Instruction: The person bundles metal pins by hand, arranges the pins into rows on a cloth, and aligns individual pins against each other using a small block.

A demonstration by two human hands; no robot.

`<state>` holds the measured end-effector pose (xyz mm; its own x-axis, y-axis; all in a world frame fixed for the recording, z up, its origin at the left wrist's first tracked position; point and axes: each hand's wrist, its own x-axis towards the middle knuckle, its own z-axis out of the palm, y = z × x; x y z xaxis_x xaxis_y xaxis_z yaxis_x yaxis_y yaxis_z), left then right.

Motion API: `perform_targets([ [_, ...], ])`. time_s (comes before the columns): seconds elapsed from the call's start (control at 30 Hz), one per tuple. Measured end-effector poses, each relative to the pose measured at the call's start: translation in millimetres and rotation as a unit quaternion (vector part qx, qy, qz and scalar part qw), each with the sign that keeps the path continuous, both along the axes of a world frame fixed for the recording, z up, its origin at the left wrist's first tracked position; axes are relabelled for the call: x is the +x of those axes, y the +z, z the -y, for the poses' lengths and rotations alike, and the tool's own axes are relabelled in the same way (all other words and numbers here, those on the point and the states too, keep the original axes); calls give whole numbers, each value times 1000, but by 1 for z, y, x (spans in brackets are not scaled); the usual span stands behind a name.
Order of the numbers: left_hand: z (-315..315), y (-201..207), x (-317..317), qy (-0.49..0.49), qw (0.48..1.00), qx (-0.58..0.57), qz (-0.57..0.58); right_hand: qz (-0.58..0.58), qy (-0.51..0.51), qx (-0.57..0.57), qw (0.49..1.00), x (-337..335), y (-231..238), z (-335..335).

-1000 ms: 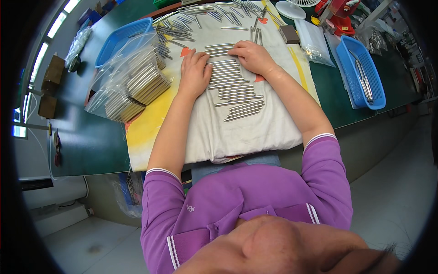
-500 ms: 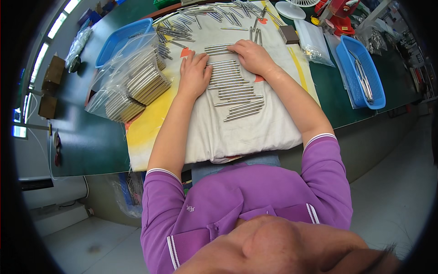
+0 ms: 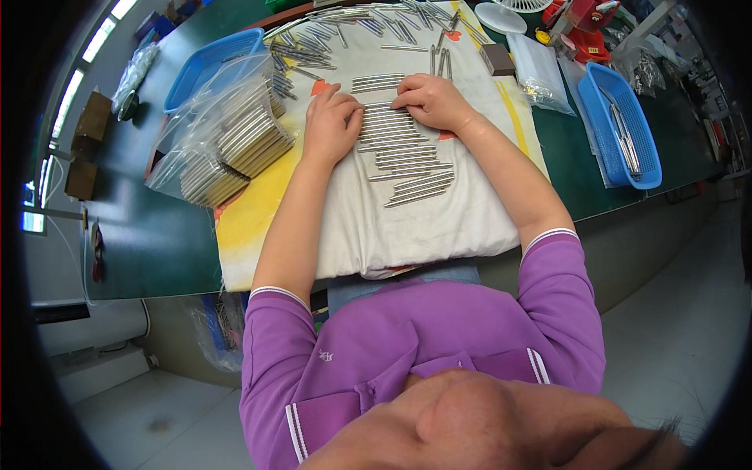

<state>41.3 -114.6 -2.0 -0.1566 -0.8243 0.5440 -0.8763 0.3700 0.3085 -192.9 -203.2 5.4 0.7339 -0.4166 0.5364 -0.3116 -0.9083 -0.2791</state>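
A column of slim silver metal rods [image 3: 392,133] lies crosswise on a white cloth [image 3: 337,243] in front of me. My left hand [image 3: 331,125] has its fingers curled at the left end of the column's farthest rod. At that rod's right end my right hand [image 3: 433,102] is closed, thumb and fingertips together. Just beyond, a small group of rods [image 3: 376,82] lies parallel, apart from the column. A few slanted rods [image 3: 419,189] form its near end. Several loose metal rods [image 3: 313,47] are scattered at the far side of the cloth.
On the left, clear plastic bags hold stacked rods [image 3: 254,145] beside a blue basket [image 3: 196,63]. A dark block [image 3: 496,59] and a packet of clear bags [image 3: 540,74] sit at the far right. Another blue basket [image 3: 648,157] with rods stands on the green table [image 3: 580,184].
My right hand has drawn back toward me from the small far group to the column's farthest rod. My left fingers have curled in at that rod's other end.
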Motion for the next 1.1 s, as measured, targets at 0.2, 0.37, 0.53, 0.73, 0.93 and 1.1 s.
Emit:
perform_targets([
  [0.2,0,-2,0,12,1000,-2,-6,15,-22,-19,999,5,-5,2],
  [0.37,1,-4,1,13,1000,3,-21,0,-44,-3,999,4,-5,3],
  [0.53,1,-6,1,22,999,15,17,-3,-55,-11,998,4,-6,3],
  [0.73,2,-9,1,15,1000,27,6,-8,-84,0,996,5,-10,5],
  [0.93,3,-16,-2,21,999,35,25,15,-111,59,992,4,-13,11],
  [1.1,2,-19,-2,21,999,28,26,-29,-160,60,985,9,-4,3],
])
